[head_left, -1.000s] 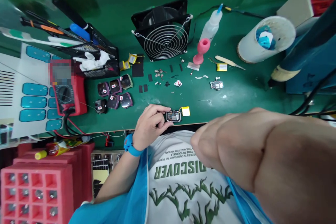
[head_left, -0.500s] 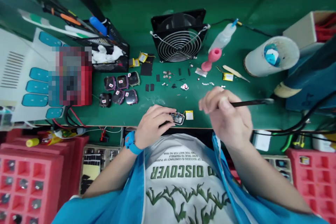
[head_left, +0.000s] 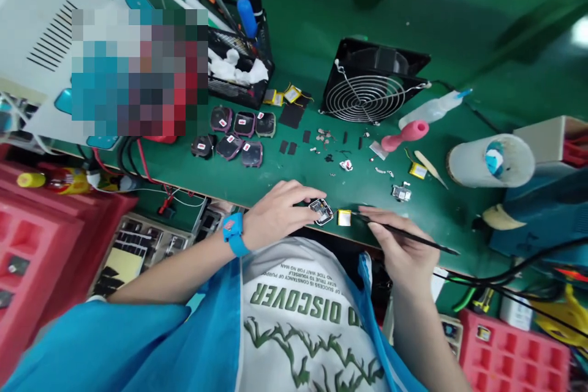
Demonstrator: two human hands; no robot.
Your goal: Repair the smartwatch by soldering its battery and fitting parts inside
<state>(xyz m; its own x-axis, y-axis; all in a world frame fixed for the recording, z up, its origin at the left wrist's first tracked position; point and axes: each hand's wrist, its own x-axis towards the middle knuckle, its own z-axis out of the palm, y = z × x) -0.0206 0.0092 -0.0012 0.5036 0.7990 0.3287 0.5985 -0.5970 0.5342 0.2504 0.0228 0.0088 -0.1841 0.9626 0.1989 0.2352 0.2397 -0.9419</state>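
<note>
My left hand [head_left: 288, 208] pinches the edge of an opened smartwatch case [head_left: 321, 212], its circuit board facing up, near the table's front edge. Just right of the case lies a small white and yellow battery [head_left: 344, 217]. Black tweezers [head_left: 404, 231] are gripped in my right hand [head_left: 404, 242], their tips close to the battery's right side. Whether the tips touch the battery I cannot tell. Beyond my right hand, a small metal-and-board part [head_left: 401, 192] lies on the green table [head_left: 275, 180].
Several watch screens [head_left: 244, 123] lie at the left. Small loose parts [head_left: 327, 136] are scattered in the middle, before a black fan [head_left: 367, 95]. A pink-handled tool [head_left: 404, 136], a clear bottle [head_left: 434, 110] and a white cup [head_left: 489, 160] stand at the right.
My right hand has come down toward the table, and the tweezers now point left at the battery. My left hand stays on the watch case. The whole view has shifted and tilted.
</note>
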